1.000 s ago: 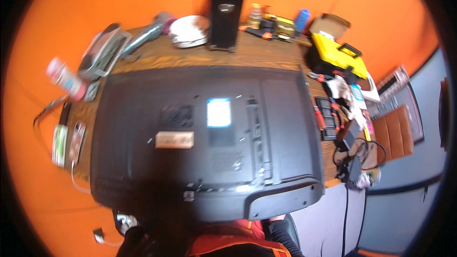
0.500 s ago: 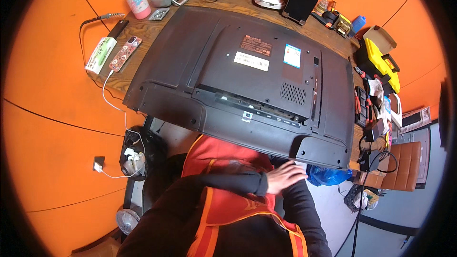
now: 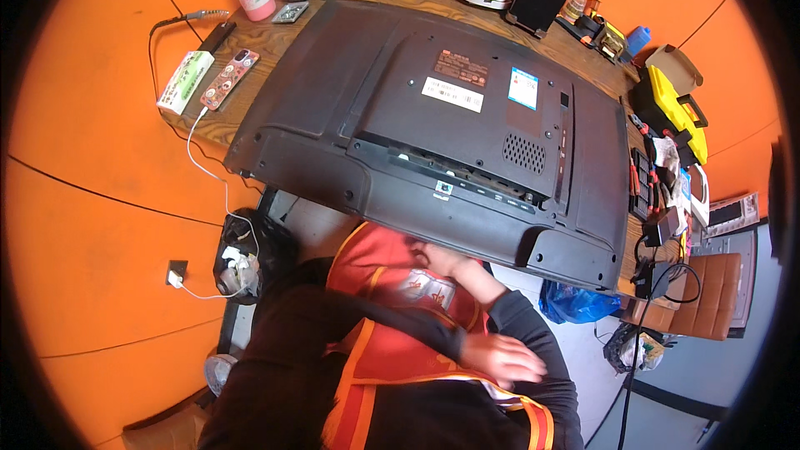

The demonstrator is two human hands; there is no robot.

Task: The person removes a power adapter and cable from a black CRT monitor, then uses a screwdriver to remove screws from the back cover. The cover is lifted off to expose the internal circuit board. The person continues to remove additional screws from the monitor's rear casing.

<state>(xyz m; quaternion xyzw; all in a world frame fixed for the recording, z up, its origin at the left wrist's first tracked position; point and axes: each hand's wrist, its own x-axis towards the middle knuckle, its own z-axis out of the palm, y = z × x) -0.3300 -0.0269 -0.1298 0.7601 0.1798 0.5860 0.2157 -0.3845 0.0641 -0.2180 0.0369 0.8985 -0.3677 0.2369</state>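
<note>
A black television (image 3: 450, 125) is laid face down on the wooden tabletop (image 3: 250, 42). The left hand (image 3: 504, 358) is rested on the right sleeve; the right hand (image 3: 442, 260) is tucked beneath the television's edge.

Both arms are bent and crossed close to the chest, in black sleeves. The left arm goes across the body, and the left hand (image 3: 503, 358) lies flat and open on the right arm, fingers spread a little. The right hand (image 3: 446, 260) is tucked up higher near the chest, fingers curled in. It holds nothing that can be seen.
</note>
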